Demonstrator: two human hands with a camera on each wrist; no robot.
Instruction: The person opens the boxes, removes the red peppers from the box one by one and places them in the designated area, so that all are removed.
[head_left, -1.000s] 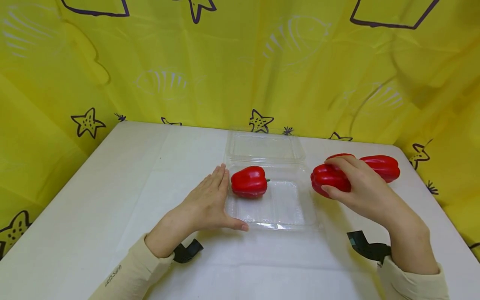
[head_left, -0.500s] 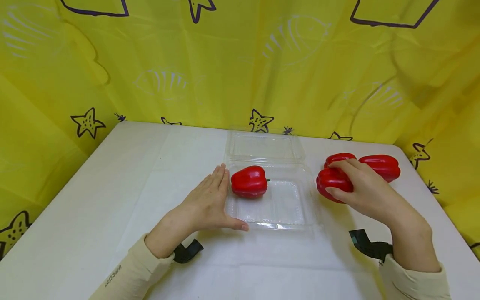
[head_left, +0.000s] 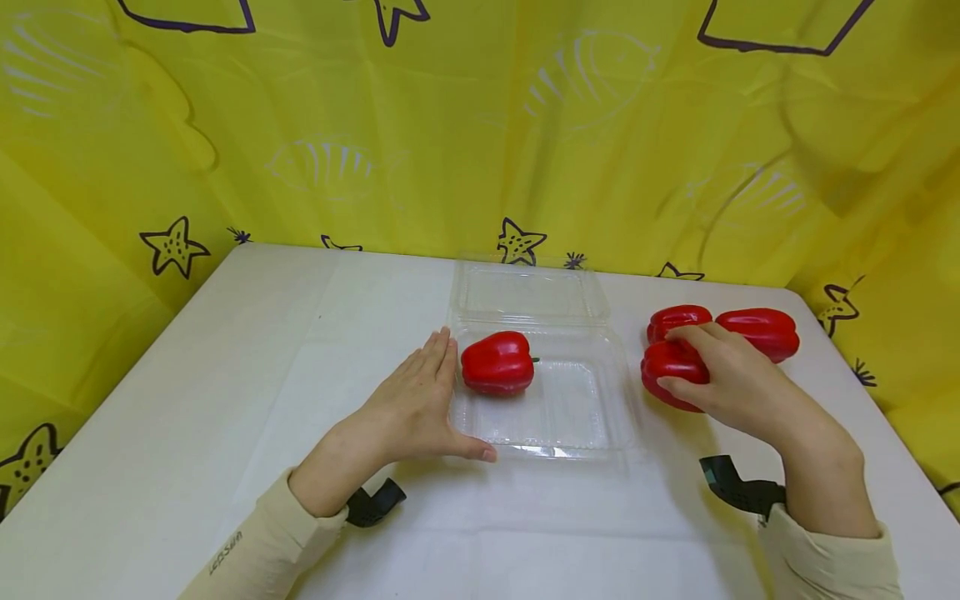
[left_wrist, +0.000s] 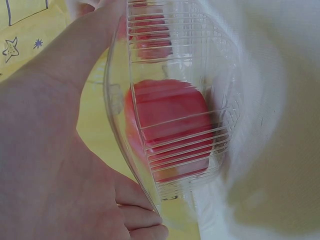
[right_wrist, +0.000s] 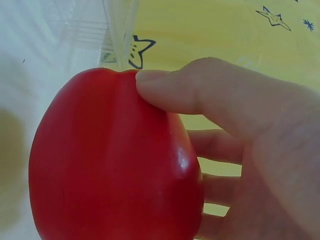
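A clear plastic container lies with its lid folded back behind it. One red bell pepper rests on its side in the container's left part, green stem to the right. My left hand lies along the container's left wall, fingers straight and thumb at the front corner; the left wrist view shows the fingertips at the rim. To the right of the container, my right hand grips another red bell pepper from above, with the thumb on its near side in the right wrist view.
Two more red bell peppers stand behind the right hand: one pepper just beyond the held one, another pepper farther right. A white cloth covers the table. A yellow patterned curtain rises at the table's back edge.
My right hand has moved slightly right and toward me with its bell pepper, showing more of the pepper behind it. My left hand and the container have stayed put.
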